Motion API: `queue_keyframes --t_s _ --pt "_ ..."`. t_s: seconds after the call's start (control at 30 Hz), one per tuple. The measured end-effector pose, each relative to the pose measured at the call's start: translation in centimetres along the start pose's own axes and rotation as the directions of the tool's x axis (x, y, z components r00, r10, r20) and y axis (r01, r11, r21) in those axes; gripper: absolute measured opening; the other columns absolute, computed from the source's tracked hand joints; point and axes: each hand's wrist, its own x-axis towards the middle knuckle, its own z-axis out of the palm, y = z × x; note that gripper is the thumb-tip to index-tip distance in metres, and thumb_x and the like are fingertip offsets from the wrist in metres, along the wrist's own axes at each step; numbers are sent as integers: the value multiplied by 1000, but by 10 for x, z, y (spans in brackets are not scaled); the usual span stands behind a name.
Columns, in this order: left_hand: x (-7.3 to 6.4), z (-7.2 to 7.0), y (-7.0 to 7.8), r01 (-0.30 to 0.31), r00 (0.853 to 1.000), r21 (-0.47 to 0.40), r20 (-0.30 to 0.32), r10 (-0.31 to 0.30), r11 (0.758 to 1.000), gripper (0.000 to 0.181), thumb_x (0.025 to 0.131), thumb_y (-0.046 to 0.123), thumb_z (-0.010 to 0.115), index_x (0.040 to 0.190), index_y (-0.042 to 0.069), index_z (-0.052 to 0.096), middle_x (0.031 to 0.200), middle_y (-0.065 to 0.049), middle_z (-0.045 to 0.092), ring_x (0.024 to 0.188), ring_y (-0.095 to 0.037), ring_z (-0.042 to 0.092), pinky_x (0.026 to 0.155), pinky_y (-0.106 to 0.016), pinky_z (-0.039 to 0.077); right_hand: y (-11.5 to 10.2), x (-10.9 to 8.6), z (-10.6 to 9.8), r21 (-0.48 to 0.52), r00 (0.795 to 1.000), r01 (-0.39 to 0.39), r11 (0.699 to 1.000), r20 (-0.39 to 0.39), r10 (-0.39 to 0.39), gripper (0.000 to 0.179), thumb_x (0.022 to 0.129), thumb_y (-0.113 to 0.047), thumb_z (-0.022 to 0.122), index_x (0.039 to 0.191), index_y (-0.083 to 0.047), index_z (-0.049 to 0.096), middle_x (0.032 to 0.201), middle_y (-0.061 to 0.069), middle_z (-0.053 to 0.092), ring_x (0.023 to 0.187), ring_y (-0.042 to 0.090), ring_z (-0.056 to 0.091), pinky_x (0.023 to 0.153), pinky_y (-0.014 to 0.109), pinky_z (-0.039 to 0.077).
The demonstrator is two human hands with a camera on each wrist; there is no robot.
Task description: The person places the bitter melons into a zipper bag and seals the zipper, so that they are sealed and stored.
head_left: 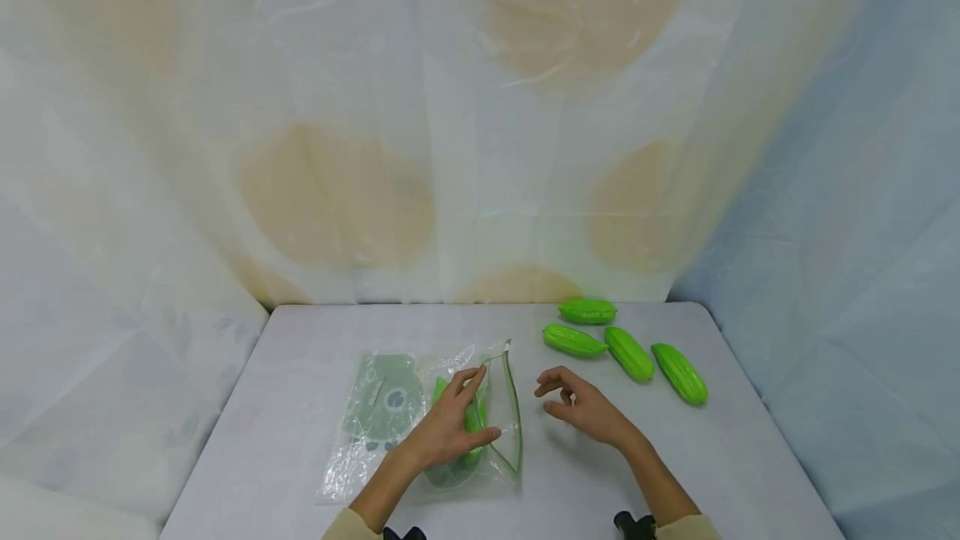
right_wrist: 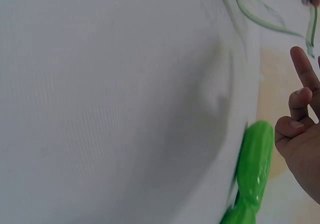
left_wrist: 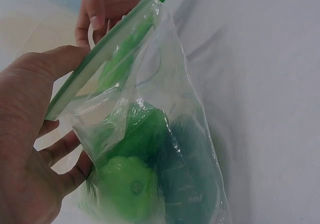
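A glossy plastic bag is holding ribbed green vegetables beneath my wide-spread left hand; my relaxed right hand is hovering empty beside the bag's mouth.

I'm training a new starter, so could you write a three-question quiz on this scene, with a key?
1. How many green gourds lie on the table outside the bag?
2. True or false: the left hand touches the bag.
3. What does the right hand hold?
A) a gourd
B) nothing
C) the bag

Key:
1. Four.
2. True; it is at the bag's mouth.
3. B.
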Motion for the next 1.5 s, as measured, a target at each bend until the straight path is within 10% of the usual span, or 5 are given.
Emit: queue_keyframes --t_s 0.23,0.7,0.97,1.5 --pt "0 -1 0 -12 1000 3 4 12 1000 99 87 53 73 161 9 23 158 -6 30 137 -31 46 104 -50 46 6 -13 -29 -60 994 -53 997 -94 47 33 97 -27 69 127 -17 58 118 10 67 103 17 58 85 29 43" --pt "-2 -1 1 3 1000 -7 11 -3 1000 97 88 44 76 162 11 21 158 -2 27 139 -28 43 104 -50 46 26 -32 -69 -215 964 -146 966 -251 90 44 95 -35 71 133 -17 57 120 8 66 93 22 52 74 28 42" --pt "-2 -2 1 4 1000 -9 13 -4 1000 97 88 44 76 162 11 21 158 -3 28 138 -29 44 103 -50 46 45 -43 -88 -267 930 -153 951 -364 47 52 93 -25 74 137 -4 56 122 15 64 113 34 56 90 51 43" --pt "-1 -3 2 12 1000 -7 23 -12 1000 98 88 50 73 162 12 20 158 -2 27 139 -27 43 104 -48 46 89 -74 -128 -492 855 -229 840 -515 -68 56 84 -25 82 134 -11 60 128 21 53 105 39 47 80 50 37"
